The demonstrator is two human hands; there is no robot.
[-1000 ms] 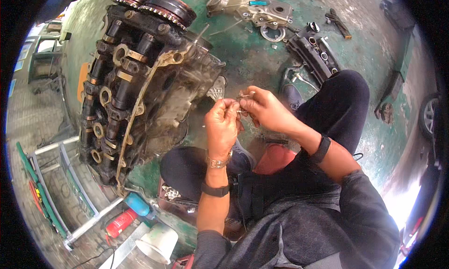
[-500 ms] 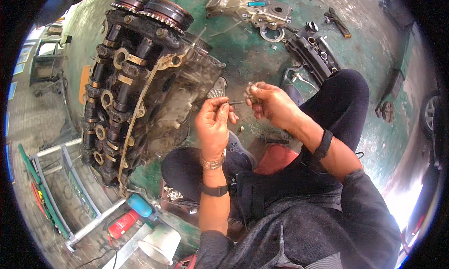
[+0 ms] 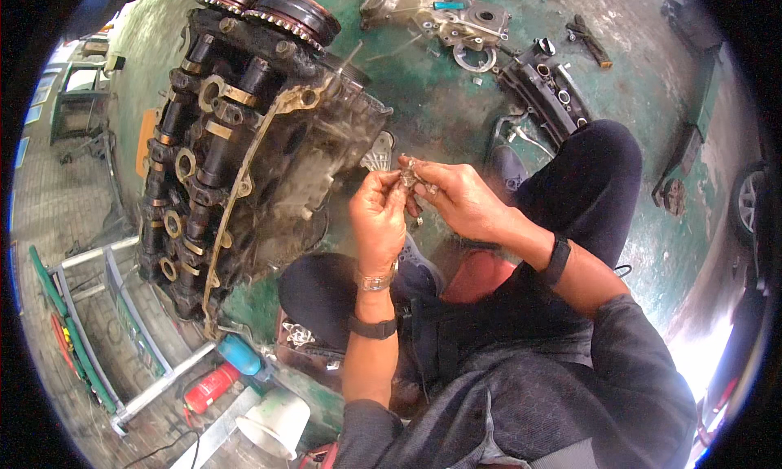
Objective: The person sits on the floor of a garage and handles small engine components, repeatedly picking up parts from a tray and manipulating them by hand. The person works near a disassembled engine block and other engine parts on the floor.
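Observation:
In front of my lap both hands meet, just right of the large engine block [image 3: 326, 135]. My left hand [image 3: 379, 224] is closed in a pinch, with a thin dark metal rod between thumb and fingertips; the rod is now mostly hidden. My right hand [image 3: 468, 200] is closed on a small greyish metal part [image 3: 409, 176], which touches the left fingertips. The part's exact kind is too small to make out. Black camshafts [image 3: 208, 155] with toothed sprockets [image 3: 289, 19] show along the engine's upper side.
A dirty timing cover [image 3: 444, 13] and a black valve cover [image 3: 546, 90] lie on the green floor ahead. To the lower left are a metal frame [image 3: 167, 383], a red fire extinguisher [image 3: 212, 387] and a white bucket [image 3: 275, 422]. A red seat [image 3: 481, 275] shows between my legs.
My right hand has moved left with the small metal part, bringing it against my left fingertips. The rod, which stuck out toward the right before, is now covered.

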